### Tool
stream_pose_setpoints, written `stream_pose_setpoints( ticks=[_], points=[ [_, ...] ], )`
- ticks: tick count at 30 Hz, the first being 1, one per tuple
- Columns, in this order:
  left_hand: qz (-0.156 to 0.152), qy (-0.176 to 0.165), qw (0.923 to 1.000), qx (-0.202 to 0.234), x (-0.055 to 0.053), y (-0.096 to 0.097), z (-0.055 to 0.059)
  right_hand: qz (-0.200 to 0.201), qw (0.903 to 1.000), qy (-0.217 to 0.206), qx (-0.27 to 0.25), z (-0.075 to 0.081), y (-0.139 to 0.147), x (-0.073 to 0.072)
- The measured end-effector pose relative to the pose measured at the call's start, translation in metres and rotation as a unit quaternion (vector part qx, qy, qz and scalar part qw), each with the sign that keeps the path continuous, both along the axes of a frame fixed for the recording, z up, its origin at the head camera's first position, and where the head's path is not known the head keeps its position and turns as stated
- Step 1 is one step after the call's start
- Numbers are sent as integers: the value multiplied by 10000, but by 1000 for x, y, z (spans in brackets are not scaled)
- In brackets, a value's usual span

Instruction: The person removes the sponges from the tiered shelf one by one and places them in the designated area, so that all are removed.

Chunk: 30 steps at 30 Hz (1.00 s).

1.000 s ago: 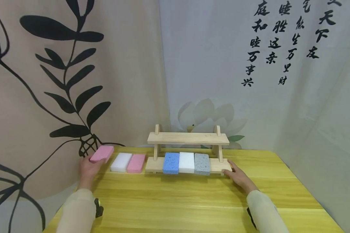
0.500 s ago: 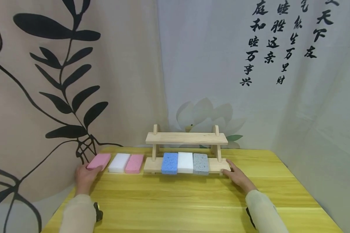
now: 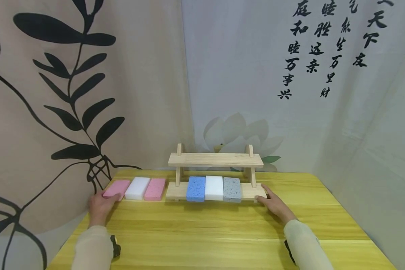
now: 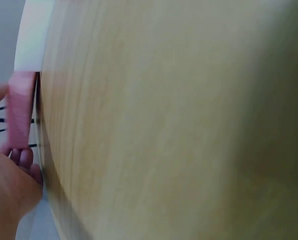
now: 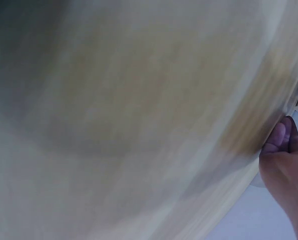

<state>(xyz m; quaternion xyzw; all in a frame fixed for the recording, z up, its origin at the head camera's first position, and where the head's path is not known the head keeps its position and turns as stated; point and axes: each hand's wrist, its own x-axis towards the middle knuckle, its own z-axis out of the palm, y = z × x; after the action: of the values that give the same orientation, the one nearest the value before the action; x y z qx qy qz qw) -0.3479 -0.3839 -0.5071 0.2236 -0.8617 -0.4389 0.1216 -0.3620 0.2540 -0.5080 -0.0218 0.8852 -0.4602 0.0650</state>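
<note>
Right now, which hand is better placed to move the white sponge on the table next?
Probably the left hand: it grips a pink sponge beside that white sponge; farther across, the right hand holds the wooden rack.

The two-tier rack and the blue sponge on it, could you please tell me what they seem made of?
The two-tier rack looks like pale, unpainted wood, as faint grain shows. The blue sponge seems matte and porous, judging by its dark speckles; whether cellulose or foam, I cannot tell.

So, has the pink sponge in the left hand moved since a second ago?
Yes: the pink sponge moved down, relative to the adjacent white sponge.
</note>
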Motion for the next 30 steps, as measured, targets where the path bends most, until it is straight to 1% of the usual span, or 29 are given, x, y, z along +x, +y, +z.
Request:
stream_pose_setpoints(
  ticks=[4, 7, 14, 16, 22, 24, 28, 30],
  points=[
    [-1, 61, 10000, -13, 2, 0, 1, -33, 10000, -49, -14, 1, -1, 0],
    [-3, 119, 9999, 16, 4, 0, 4, -59, 9999, -93, -41, 2, -1, 1],
    [79, 94, 9999, 29, 1, 0, 12, -27, 10000, -49, 15, 4, 0, 0],
    [61, 140, 9999, 14, 1, 0, 14, 0, 10000, -14, 53, 4, 0, -1],
    [-141, 250, 9992, 279, -2, 4, 22, 21, 10000, -9, 82, 3, 0, -2],
    [-219, 280, 9991, 224, -3, 7, 25, 19, 10000, -26, 35, 3, 0, -2],
    [-353, 470, 9982, 78, -5, 14, 33, 23, 10000, -21, -23, 2, 0, -1],
    [-398, 560, 9976, 124, -5, 19, 38, 23, 10000, -40, -85, 1, 0, 0]
  ],
)
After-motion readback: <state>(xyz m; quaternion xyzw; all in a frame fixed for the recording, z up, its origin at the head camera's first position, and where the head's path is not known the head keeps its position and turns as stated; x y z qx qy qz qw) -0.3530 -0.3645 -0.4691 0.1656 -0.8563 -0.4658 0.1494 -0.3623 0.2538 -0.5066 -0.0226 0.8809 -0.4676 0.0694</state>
